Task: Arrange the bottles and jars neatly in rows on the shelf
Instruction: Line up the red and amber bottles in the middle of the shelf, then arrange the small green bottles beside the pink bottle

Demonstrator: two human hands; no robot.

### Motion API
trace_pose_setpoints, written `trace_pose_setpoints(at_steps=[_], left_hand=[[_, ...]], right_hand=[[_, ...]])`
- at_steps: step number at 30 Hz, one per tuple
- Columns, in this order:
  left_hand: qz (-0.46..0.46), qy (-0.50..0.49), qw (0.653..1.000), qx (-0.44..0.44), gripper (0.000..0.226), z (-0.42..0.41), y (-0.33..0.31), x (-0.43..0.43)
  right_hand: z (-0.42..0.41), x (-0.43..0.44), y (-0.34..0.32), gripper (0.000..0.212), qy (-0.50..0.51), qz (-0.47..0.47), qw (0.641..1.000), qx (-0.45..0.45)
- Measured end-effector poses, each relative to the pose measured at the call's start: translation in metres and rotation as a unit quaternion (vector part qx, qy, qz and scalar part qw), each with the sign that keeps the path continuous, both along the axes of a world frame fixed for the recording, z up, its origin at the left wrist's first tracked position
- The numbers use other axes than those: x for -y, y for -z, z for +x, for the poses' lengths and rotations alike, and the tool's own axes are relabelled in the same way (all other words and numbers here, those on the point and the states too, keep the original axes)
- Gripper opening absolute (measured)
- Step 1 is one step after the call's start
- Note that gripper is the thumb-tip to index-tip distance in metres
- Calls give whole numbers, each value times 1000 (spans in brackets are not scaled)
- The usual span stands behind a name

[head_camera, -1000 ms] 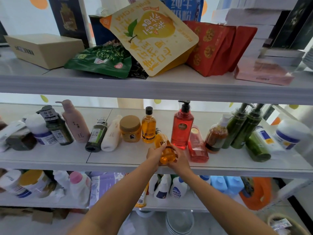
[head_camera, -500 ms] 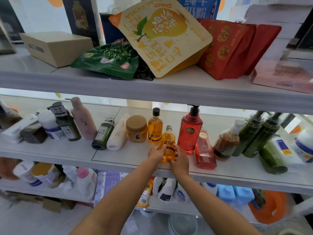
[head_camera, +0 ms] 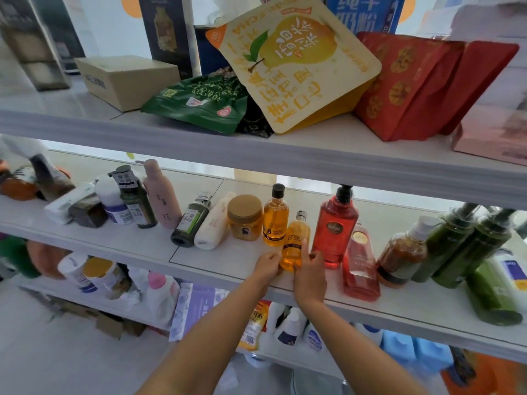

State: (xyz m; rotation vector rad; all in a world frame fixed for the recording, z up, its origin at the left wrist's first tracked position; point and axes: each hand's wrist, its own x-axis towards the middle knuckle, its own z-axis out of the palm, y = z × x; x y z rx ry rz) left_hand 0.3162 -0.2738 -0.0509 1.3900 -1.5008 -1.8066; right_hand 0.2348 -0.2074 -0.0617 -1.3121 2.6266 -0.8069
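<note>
Fingers of left hand and right hand grasp amber bottle, hiding its base.

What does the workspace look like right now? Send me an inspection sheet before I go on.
Surface: white middle shelf, bare strip along its front.
Job's things: small amber bottle roughly upright, in front of the tall amber bottle and red pump bottle; tan-lidded jar upright; dark green bottle and white bottle lying down.
Clutter: snack bags and a cardboard box on the top shelf.
Grip: left hand and right hand both hold the small amber bottle low on its sides.
Cables: nothing seen.
Surroundings: lower shelf packed with more bottles; pale floor below.
</note>
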Motion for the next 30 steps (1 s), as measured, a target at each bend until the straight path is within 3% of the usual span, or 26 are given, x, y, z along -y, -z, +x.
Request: trace_pose_setpoints(at_steps=[5, 8, 11, 16, 20, 30], left_hand=[[-104, 0, 987, 123, 22, 33, 1, 1], [-192, 7, 959, 206, 26, 64, -5, 11], [-245, -11, 941, 233, 23, 102, -9, 29], [-327, -42, 911, 248, 17, 166, -11, 67], [-354, -68, 906, 222, 12, 198, -10, 94], [-360, -34, 893, 269, 47, 194, -13, 114]], right_hand=[[16, 7, -4, 77, -12, -44, 991, -126], [36, 13, -5, 71, -31, -99, 974, -202], [65, 25, -3, 65, -79, -126, 959, -243], [123, 58, 2, 52, -127, -31, 980, -153], [156, 77, -6, 50, -133, 33, 986, -91], [155, 101, -12, 63, -35, 88, 985, 147]])
